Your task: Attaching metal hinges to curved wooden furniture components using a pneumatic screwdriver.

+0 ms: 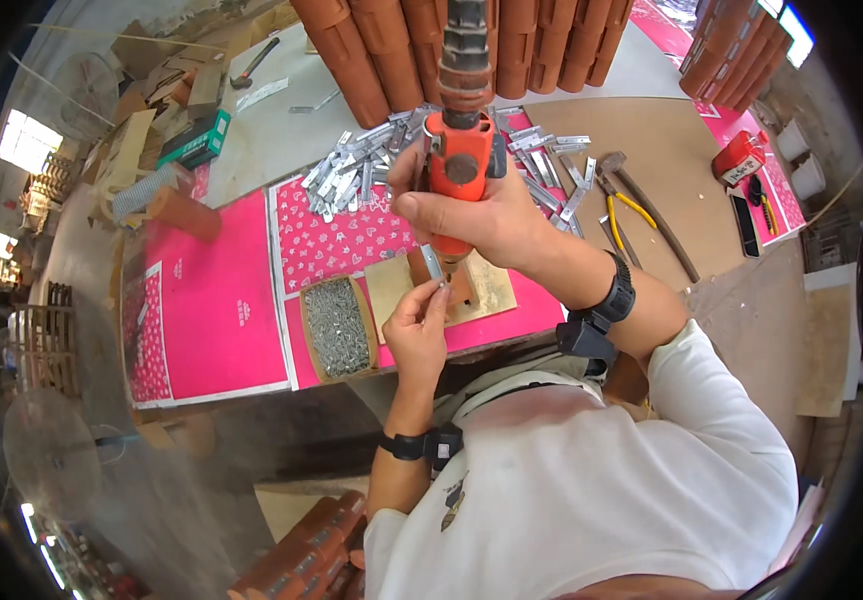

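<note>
My right hand is wrapped round a red electric screwdriver, held upright with its tip pointing down at the work. Just below the tool, my left hand pinches a small silver metal strip between thumb and fingers. The strip lies against a reddish-brown piece, partly hidden by the tool and my hands. Under that piece is a pale wooden board near the table's front edge. Whether the tip touches a screw cannot be made out. Beside my left hand stands an open box of screws.
Loose metal strips are heaped beyond my hands. Brown ridged tiles stand behind them. On the right lie yellow-handled pliers, a hammer, a red container and a phone. A brown cylinder is at left.
</note>
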`<state>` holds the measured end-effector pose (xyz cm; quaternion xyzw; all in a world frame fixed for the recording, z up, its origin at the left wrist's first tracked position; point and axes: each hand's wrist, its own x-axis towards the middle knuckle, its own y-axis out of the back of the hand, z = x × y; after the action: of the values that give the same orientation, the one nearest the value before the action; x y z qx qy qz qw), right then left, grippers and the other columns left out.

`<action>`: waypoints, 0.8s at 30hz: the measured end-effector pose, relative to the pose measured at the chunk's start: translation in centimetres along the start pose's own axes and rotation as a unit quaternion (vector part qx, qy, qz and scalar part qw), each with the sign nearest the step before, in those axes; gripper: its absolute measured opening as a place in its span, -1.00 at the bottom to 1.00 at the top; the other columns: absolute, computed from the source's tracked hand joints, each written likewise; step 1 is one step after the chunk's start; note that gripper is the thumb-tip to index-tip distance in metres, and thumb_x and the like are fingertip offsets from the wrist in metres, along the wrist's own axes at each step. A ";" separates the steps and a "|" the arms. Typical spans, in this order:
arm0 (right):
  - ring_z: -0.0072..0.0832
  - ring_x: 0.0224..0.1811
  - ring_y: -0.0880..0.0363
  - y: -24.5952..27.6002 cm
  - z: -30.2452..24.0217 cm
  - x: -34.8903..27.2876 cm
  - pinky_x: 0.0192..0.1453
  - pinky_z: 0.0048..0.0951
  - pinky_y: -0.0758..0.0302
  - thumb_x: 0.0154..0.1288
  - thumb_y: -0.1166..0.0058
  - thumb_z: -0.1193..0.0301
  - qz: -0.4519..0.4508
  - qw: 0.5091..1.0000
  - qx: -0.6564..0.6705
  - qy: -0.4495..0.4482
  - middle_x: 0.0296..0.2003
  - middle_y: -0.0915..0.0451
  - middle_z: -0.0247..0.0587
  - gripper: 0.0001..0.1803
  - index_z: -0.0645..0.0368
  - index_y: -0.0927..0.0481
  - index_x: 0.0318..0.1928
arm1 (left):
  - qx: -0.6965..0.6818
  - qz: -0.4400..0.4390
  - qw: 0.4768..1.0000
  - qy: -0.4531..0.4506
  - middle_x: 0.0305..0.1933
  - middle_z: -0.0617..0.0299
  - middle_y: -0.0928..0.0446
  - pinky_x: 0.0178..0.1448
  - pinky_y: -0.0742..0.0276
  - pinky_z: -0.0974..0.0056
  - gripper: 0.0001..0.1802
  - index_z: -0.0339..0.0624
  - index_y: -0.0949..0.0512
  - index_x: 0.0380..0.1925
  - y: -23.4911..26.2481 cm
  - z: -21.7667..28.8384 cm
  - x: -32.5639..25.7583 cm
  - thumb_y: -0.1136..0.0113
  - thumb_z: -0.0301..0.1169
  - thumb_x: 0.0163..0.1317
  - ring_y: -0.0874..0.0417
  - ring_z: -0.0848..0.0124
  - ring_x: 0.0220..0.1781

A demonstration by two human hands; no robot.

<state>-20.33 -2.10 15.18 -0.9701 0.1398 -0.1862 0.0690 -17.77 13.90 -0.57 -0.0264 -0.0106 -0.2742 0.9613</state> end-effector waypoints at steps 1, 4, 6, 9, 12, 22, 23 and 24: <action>-0.57 -0.42 -0.63 -0.5 -0.2 0.0 -0.31 -0.49 -0.58 0.27 -0.24 0.48 0.009 1.000 0.013 -0.005 -0.34 -0.62 -0.26 -0.80 0.27 -0.55 -0.14 | -0.002 0.003 1.000 0.001 -0.18 0.14 -0.73 -0.29 -0.56 0.47 -0.80 -0.36 -0.63 -0.06 0.1 -0.2 -0.1 -0.25 -0.49 0.37 -0.71 0.54 -0.23; -0.57 -0.41 -0.63 -1.3 0.1 0.0 -0.30 -0.49 -0.58 0.29 -0.23 0.48 0.012 1.000 0.008 -0.005 -0.33 -0.62 -0.25 -0.81 0.28 -0.55 -0.14 | -0.018 0.001 1.000 0.010 -0.18 0.14 -0.73 -0.29 -0.56 0.46 -0.80 -0.36 -0.63 -0.08 0.1 -0.7 -0.4 -0.27 -0.48 0.36 -0.72 0.54 -0.23; -0.57 -0.40 -0.63 -1.7 0.2 -0.2 -0.29 -0.49 -0.58 0.30 -0.22 0.47 0.006 1.000 -0.012 0.000 -0.32 -0.62 -0.24 -0.81 0.28 -0.55 -0.14 | -0.049 0.007 0.999 0.009 -0.20 0.13 -0.73 -0.29 -0.57 0.46 -0.81 -0.37 -0.62 -0.11 0.1 -0.3 -0.5 -0.29 -0.47 0.35 -0.72 0.53 -0.23; -0.57 -0.39 -0.63 -2.2 0.4 -0.4 -0.29 -0.50 -0.58 0.31 -0.20 0.47 0.025 0.999 -0.016 -0.027 -0.31 -0.63 -0.23 -0.82 0.27 -0.55 -0.13 | -0.060 0.017 0.998 -0.010 -0.21 0.10 -0.73 -0.29 -0.57 0.46 -0.80 -0.37 -0.61 -0.12 0.1 -0.2 -0.5 -0.30 -0.46 0.35 -0.72 0.51 -0.23; -0.58 -0.40 -0.62 -2.3 0.9 -0.4 -0.29 -0.50 -0.57 0.31 -0.20 0.48 0.047 0.998 -0.027 0.012 -0.31 -0.63 -0.22 -0.81 0.28 -0.55 -0.13 | -0.067 0.021 0.997 -0.010 -0.21 0.08 -0.73 -0.28 -0.57 0.46 -0.81 -0.38 -0.60 -0.13 0.1 -0.3 -0.4 -0.29 -0.46 0.35 -0.72 0.50 -0.23; -0.63 -0.43 -0.60 -2.3 0.6 -0.4 -0.34 -0.54 -0.56 0.28 -0.22 0.48 0.055 0.998 0.005 0.006 -0.35 -0.63 -0.27 -0.81 0.28 -0.56 -0.14 | -0.061 0.017 0.998 -0.021 -0.22 0.08 -0.73 -0.25 -0.59 0.46 -0.82 -0.38 -0.60 -0.13 0.1 -0.1 -0.4 -0.28 -0.48 0.36 -0.73 0.50 -0.23; -0.65 -0.43 -0.61 -2.3 0.5 -0.4 -0.34 -0.54 -0.58 0.25 -0.27 0.52 0.061 0.998 0.016 0.000 -0.39 -0.64 -0.31 -0.80 0.27 -0.58 -0.15 | -0.064 0.017 0.998 -0.019 -0.22 0.09 -0.73 -0.25 -0.59 0.46 -0.82 -0.38 -0.60 -0.13 0.1 0.0 -0.4 -0.28 -0.48 0.36 -0.73 0.50 -0.23; -0.65 -0.43 -0.61 -2.4 0.6 -0.4 -0.34 -0.54 -0.58 0.25 -0.27 0.52 0.061 0.998 0.016 0.000 -0.39 -0.64 -0.31 -0.80 0.27 -0.58 -0.15 | -0.066 0.018 0.998 -0.017 -0.23 0.10 -0.72 -0.24 -0.59 0.46 -0.83 -0.37 -0.61 -0.14 0.0 0.0 -0.4 -0.28 -0.48 0.36 -0.73 0.50 -0.23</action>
<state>-19.89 0.31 14.95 -0.9584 0.1960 -0.1839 0.0956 -18.09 14.13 -0.57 -0.0946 -0.0079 -0.2564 0.9619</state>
